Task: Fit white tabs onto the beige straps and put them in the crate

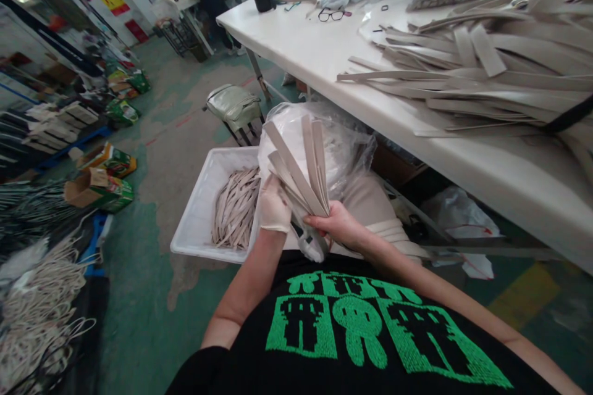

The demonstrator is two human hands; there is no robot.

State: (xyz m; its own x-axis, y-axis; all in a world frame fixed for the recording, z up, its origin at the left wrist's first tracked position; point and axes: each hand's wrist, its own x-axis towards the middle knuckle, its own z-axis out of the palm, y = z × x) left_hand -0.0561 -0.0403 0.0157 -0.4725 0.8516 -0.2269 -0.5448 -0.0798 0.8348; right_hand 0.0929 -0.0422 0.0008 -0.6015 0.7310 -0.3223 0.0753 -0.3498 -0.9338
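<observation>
A fan of flat beige strips (296, 163) stands up between my two hands, held over a white plastic crate (199, 210). My left hand (274, 203), in a white glove, grips the strips from the left side. My right hand (336, 225), bare, wraps across their lower part from the right. The lower ends of the strips are hidden by my hands. More beige strips (236, 210) lie tangled in the crate. Right behind my hands bulges a clear plastic bag (319, 148) with something pale inside.
A long white table (296, 43) runs along the right, its edge close to my right arm, with a heaped pile of wider beige strips (472, 74), glasses and bags. A stool with a padded bag stands behind the crate. Boxes and cord bundles lie on the floor at left.
</observation>
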